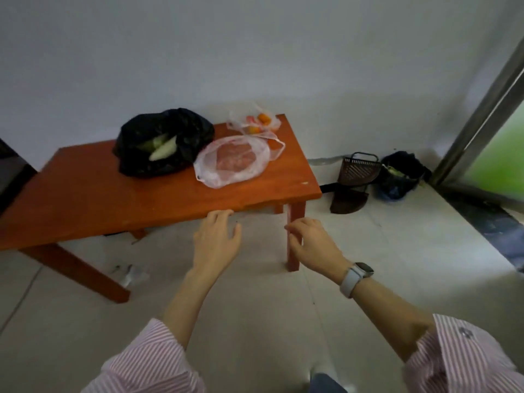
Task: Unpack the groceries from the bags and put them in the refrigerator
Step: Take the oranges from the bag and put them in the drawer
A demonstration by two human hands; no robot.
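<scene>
Groceries sit in three bags on the orange table (pixel 85 191): black bag (pixel 164 140), clear bag of meat (pixel 232 161), small fruit bag (pixel 255 120). Left hand (pixel 217 239) and right hand (pixel 312 242) hover near the table's front edge, fingers relaxed, holding nothing.

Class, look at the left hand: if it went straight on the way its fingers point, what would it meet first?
Probably the near edge of the table: the left hand has its fingertips right at that edge, though depth is unclear. If it passed above the edge, the clear bag of meat lies next in line.
</scene>
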